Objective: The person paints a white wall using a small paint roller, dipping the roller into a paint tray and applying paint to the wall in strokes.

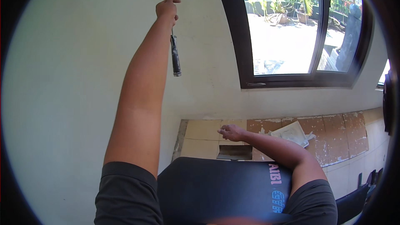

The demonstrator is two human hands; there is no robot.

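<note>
Hard daylight pours through the dark-framed arched window (291, 29) on my right, blowing the sunlit terrace outside almost white while the pale plastered wall (62, 79) in front of me stays evenly lit and sharp, and the fisheye bends the frame and blackens the rim.

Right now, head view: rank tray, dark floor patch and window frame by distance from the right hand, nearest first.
From the right hand:
1. Dark floor patch, just below it.
2. White tray, on the tiles to its right.
3. Window frame, up on the wall.
</note>
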